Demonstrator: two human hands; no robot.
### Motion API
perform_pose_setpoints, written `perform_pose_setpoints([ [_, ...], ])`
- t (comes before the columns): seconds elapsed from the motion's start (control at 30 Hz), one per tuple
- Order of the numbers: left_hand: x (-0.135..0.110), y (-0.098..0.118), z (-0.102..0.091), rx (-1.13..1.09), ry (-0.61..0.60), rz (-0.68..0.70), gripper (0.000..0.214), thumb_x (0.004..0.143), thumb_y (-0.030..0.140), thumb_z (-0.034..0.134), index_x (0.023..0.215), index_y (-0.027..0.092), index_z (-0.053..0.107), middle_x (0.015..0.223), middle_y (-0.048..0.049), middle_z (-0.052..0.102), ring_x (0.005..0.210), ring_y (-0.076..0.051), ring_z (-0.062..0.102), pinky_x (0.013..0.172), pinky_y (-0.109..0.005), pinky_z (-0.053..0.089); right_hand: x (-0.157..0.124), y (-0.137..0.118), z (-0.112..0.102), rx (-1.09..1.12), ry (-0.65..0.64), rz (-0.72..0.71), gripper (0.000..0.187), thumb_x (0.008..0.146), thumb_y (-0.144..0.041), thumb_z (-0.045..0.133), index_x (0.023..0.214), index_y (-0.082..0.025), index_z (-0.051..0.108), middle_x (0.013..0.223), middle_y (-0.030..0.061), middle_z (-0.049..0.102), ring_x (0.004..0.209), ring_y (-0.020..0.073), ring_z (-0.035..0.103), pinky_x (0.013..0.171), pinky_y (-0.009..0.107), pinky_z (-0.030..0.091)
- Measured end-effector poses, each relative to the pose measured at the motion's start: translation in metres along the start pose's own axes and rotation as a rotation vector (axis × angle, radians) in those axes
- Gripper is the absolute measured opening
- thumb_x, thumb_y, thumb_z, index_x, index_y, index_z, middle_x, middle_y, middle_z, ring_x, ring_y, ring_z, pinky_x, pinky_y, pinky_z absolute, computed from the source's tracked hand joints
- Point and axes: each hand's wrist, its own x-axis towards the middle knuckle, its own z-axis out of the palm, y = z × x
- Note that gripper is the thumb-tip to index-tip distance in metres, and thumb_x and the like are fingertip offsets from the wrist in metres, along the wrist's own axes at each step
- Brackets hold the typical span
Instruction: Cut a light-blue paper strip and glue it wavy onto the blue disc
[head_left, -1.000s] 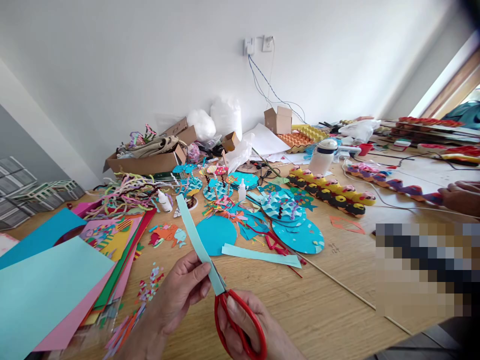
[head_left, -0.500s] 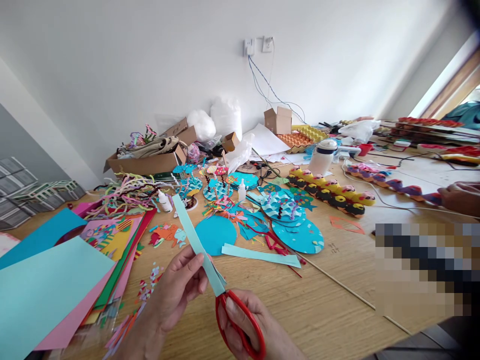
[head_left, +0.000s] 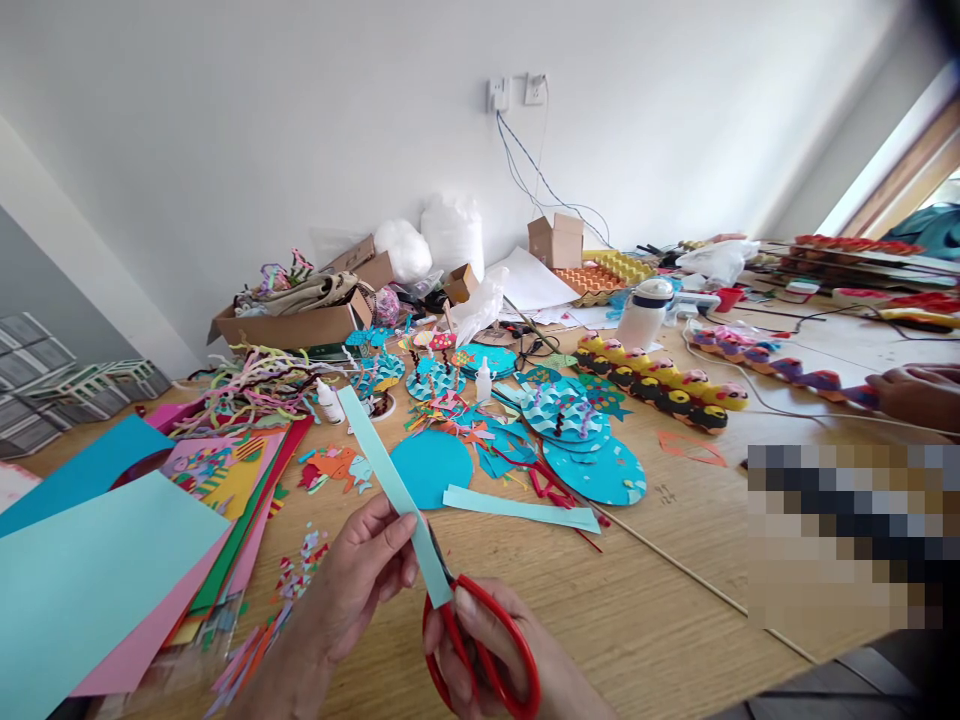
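Note:
My left hand [head_left: 352, 580] pinches a long light-blue paper strip [head_left: 379, 460] that slants up and away to the left. My right hand [head_left: 495, 660] is closed through the handles of red scissors [head_left: 480, 640], whose blades meet the strip's near end just right of my left thumb. A second light-blue strip [head_left: 517, 508] lies flat on the wooden table [head_left: 652, 620] a little beyond the scissors.
Coloured paper sheets [head_left: 97, 570] are stacked at the left. Blue paper discs [head_left: 596, 465], paper fish, curly strips, glue bottles [head_left: 328, 402] and cardboard boxes [head_left: 289, 322] crowd the middle and back. A thin wooden stick [head_left: 690, 575] lies at the right. Another person's hand [head_left: 911, 392] rests at the far right edge.
The scissor handles have spread wider apart. The strip's far tip has swung slightly left. My left hand keeps its pinch in nearly the same place.

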Motion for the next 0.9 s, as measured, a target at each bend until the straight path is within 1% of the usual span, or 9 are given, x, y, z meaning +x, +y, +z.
perform_pose_setpoints([
  [0.13, -0.0004, -0.0011, 0.0000, 0.014, 0.007, 0.001, 0.024, 0.069, 0.040, 0.067, 0.073, 0.017, 0.060, 0.054, 0.0048, 0.053, 0.043, -0.004, 0.044, 0.036, -0.014, 0.023, -0.0002, -0.0027, 0.0015, -0.006, 0.006, -0.012, 0.054, 0.076, -0.062, 0.049, 0.074, -0.010, 0.063, 0.043, -0.0034, 0.046, 0.036, 0.0050, 0.040, 0.035, 0.015, 0.027],
  [0.23, -0.0003, -0.0016, 0.0003, 0.020, 0.000, 0.008, 0.024, 0.070, 0.040, 0.067, 0.073, 0.017, 0.060, 0.057, 0.0040, 0.054, 0.046, -0.005, 0.047, 0.039, -0.015, 0.028, -0.0001, -0.0026, 0.0012, -0.005, -0.001, -0.022, 0.053, 0.078, -0.060, 0.048, 0.077, -0.010, 0.063, 0.043, -0.0036, 0.046, 0.035, 0.0047, 0.038, 0.034, 0.015, 0.026],
  [0.3, -0.0002, -0.0021, 0.0001, 0.029, -0.010, 0.029, 0.023, 0.072, 0.040, 0.065, 0.073, 0.017, 0.060, 0.057, 0.0037, 0.055, 0.047, -0.006, 0.047, 0.039, -0.016, 0.028, 0.0000, -0.0022, 0.0002, -0.011, -0.007, -0.025, 0.052, 0.079, -0.059, 0.048, 0.079, -0.009, 0.063, 0.043, -0.0035, 0.047, 0.035, 0.0047, 0.038, 0.035, 0.016, 0.025],
  [0.43, 0.0001, -0.0030, -0.0017, 0.062, -0.010, 0.075, 0.022, 0.075, 0.039, 0.062, 0.072, 0.017, 0.060, 0.063, 0.0017, 0.059, 0.050, -0.007, 0.048, 0.040, -0.016, 0.030, -0.0005, -0.0012, -0.0018, -0.019, -0.004, -0.009, 0.053, 0.077, -0.060, 0.048, 0.079, -0.009, 0.063, 0.045, -0.0033, 0.048, 0.037, 0.0049, 0.040, 0.039, 0.017, 0.028],
  [0.6, 0.0003, -0.0026, -0.0037, 0.085, -0.006, 0.088, 0.021, 0.076, 0.037, 0.061, 0.072, 0.017, 0.060, 0.066, 0.0002, 0.062, 0.051, -0.008, 0.048, 0.043, -0.017, 0.033, -0.0013, -0.0002, -0.0004, -0.012, 0.016, -0.016, 0.053, 0.077, -0.060, 0.049, 0.079, -0.009, 0.064, 0.044, -0.0030, 0.048, 0.036, 0.0048, 0.040, 0.038, 0.017, 0.026],
  [0.77, -0.0019, -0.0021, -0.0028, 0.059, -0.013, 0.066, 0.020, 0.075, 0.037, 0.062, 0.071, 0.018, 0.061, 0.066, -0.0002, 0.063, 0.054, -0.010, 0.051, 0.048, -0.020, 0.038, 0.0012, 0.0002, 0.0005, -0.031, 0.031, -0.014, 0.055, 0.075, -0.062, 0.050, 0.077, -0.009, 0.065, 0.043, -0.0038, 0.047, 0.035, 0.0047, 0.041, 0.037, 0.017, 0.025],
  [0.9, -0.0033, -0.0033, -0.0016, 0.051, -0.037, 0.047, 0.019, 0.075, 0.037, 0.062, 0.072, 0.018, 0.061, 0.066, -0.0008, 0.063, 0.056, -0.011, 0.052, 0.051, -0.021, 0.040, 0.0028, 0.0003, -0.0010, -0.052, 0.035, -0.009, 0.056, 0.074, -0.064, 0.050, 0.075, -0.010, 0.064, 0.042, -0.0043, 0.047, 0.034, 0.0045, 0.040, 0.037, 0.017, 0.026],
])
